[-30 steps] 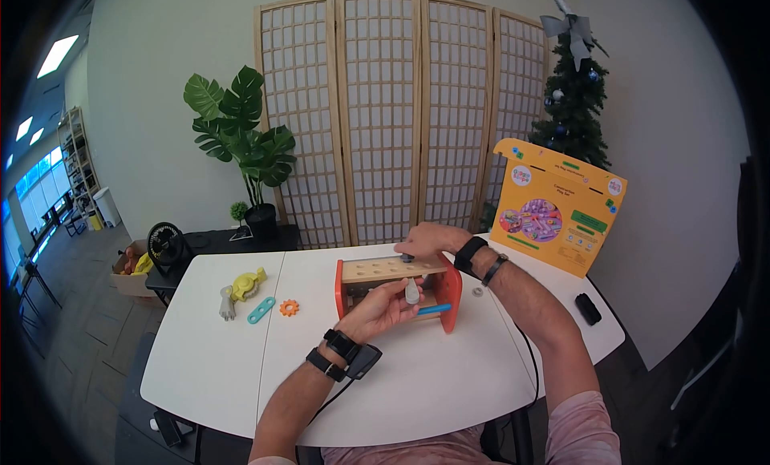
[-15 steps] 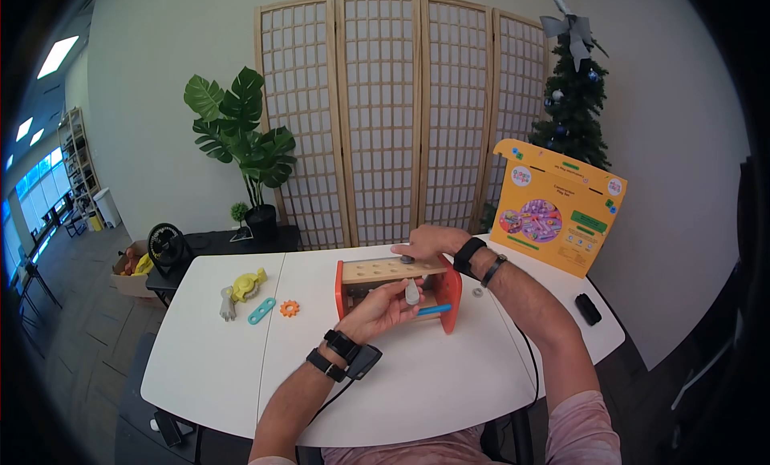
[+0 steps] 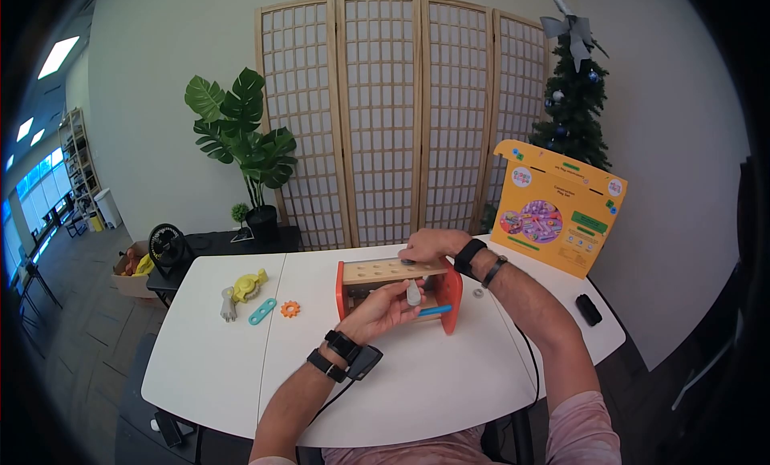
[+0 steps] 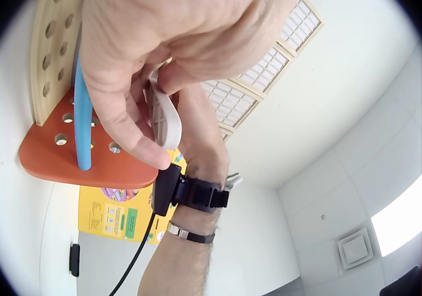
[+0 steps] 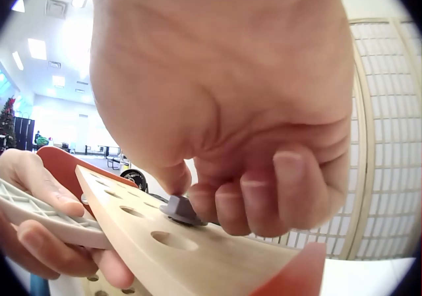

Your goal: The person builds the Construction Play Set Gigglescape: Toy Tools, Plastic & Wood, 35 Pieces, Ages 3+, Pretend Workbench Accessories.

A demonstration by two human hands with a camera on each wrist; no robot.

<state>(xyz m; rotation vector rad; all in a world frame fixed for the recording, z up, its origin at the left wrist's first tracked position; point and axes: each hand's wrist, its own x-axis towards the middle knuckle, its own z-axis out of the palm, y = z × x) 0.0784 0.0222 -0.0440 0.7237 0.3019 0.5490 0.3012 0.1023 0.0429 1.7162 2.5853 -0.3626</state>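
A toy workbench with a perforated wooden top board (image 3: 377, 270) and red side panels (image 3: 451, 301) stands before me. At the board's right part, my right hand (image 3: 435, 244) pinches the head of a grey plastic bolt (image 5: 181, 210) between thumb and index finger, the other fingers curled. My left hand (image 3: 377, 311) is at the bench's front, below the top board. It grips a pale grey plastic toy tool (image 4: 168, 121) with a rounded, ribbed handle; the tool's far end is hidden. A blue bar (image 3: 435, 310) sticks out of the bench beside the left fingers.
On the white table (image 3: 385, 393) lie a yellow toy piece (image 3: 249, 285), a grey piece (image 3: 228, 303), a teal link (image 3: 261, 311) and an orange gear (image 3: 289, 309) to the left. A small grey ring (image 3: 478, 293), black case (image 3: 588, 309) and yellow box (image 3: 553, 208) are right.
The right hand's fingers have shifted slightly on the bolt head, the index finger drawing in from the left. The left hand and its tool have stayed in place.
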